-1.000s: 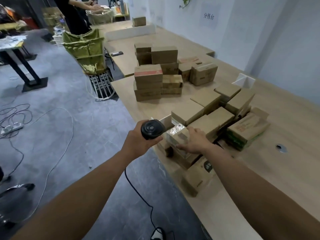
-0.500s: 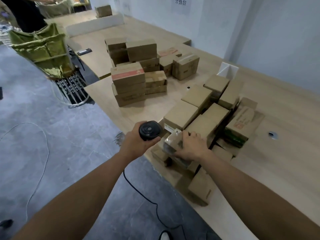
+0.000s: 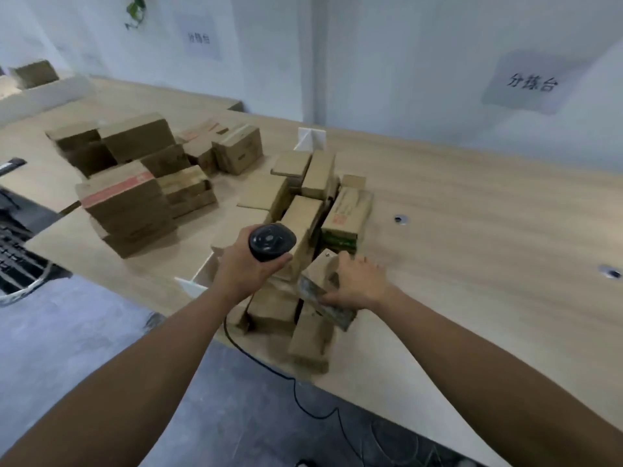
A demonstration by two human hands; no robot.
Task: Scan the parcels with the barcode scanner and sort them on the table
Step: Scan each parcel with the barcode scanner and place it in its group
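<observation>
You're maybe halfway: your left hand [image 3: 247, 267] grips the barcode scanner [image 3: 271, 241], right hand [image 3: 358, 285] pinches a taped parcel [image 3: 324, 299] atop the near unsorted heap [image 3: 305, 210], neat stacks [image 3: 135, 183] sit far left.

In my left hand [image 3: 247, 267] I am holding the barcode scanner [image 3: 271, 242], which is looking glossy black, and its cable [image 3: 296, 385] is black too. My right hand [image 3: 360, 286] is gripping a parcel [image 3: 325, 299] that is showing brown cardboard with a shiny grey-green side. The other parcels [image 3: 300, 217] around it are looking plain brown. One parcel at the right [image 3: 347, 214] is carrying red print on top and a green band at its near end. At the far left, the stacked box [image 3: 121, 193] is wearing a red stripe. The table [image 3: 488, 237] is showing a light wood grain. The wall [image 3: 404, 45] is looking pale, with a white sign [image 3: 531, 82] bearing dark characters. The floor [image 3: 84, 332] is appearing mottled grey.
</observation>
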